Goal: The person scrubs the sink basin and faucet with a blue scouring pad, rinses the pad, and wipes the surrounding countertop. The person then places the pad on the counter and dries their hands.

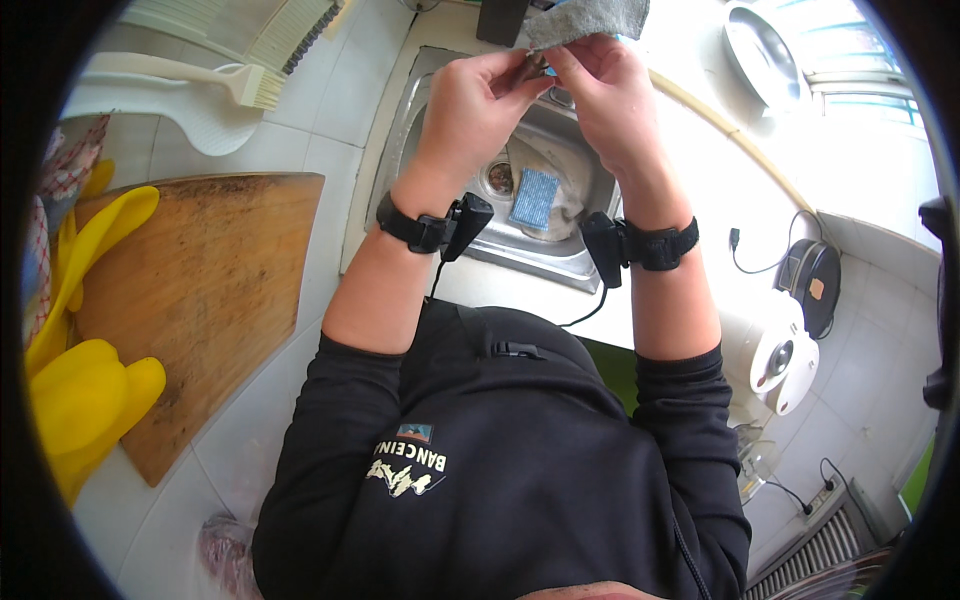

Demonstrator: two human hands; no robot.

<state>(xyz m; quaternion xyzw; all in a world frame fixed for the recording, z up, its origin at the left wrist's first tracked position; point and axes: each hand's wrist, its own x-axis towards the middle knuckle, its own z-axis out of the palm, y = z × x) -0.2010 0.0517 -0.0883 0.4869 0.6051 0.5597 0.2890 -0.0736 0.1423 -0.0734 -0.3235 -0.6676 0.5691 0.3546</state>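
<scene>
Both hands are raised together over the far side of the stainless steel sink [559, 262]. My left hand [474, 105] pinches a small dark metallic piece near a grey cloth [589, 22]; what the piece is cannot be made out. Beside it, my right hand [613, 97] has its fingers on the lower edge of the cloth, with a bit of blue between the fingers. Below them in the basin, a blue striped cloth or sponge [534, 199] lies on a beige rag [574, 169], next to the drain strainer [499, 177].
A wooden cutting board [202, 292] and yellow rubber gloves [90, 397] hang at the left, with a white spoon [217, 124] and a pastry brush [251, 86] above. A metal pan [761, 56] stands at upper right. A white appliance [765, 341] and a black round one [814, 289] are at right.
</scene>
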